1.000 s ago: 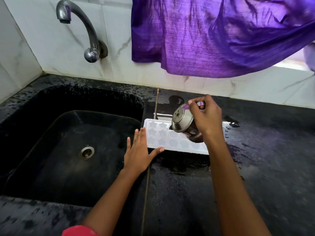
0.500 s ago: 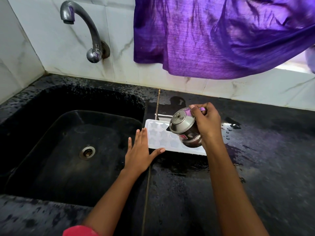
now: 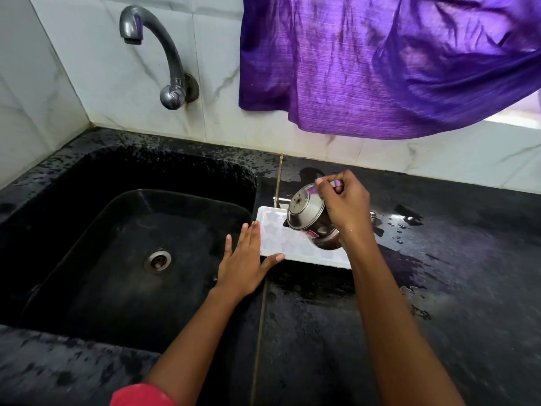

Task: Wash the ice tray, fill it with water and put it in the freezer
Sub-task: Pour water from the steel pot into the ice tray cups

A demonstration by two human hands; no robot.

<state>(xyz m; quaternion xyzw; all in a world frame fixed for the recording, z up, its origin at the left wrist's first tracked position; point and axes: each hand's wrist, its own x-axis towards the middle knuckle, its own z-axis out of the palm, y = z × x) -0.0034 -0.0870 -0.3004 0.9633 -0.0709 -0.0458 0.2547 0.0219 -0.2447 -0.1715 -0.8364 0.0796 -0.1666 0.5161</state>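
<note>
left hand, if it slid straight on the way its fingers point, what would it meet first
The left hand lies flat, fingers pointing toward the back wall along the ice tray's left end. Likely only wet black counter, then the tiled wall; depth is unclear.

Steel jug (image 3: 307, 218) in right hand (image 3: 347, 205), now farther left over ice tray (image 3: 292, 244).

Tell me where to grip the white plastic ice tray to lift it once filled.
Take the white plastic ice tray by its two short ends, coming in level from left and right. It lies flat on the black counter, long and shallow, so a one-sided grip would likely tilt it and spill.
</note>
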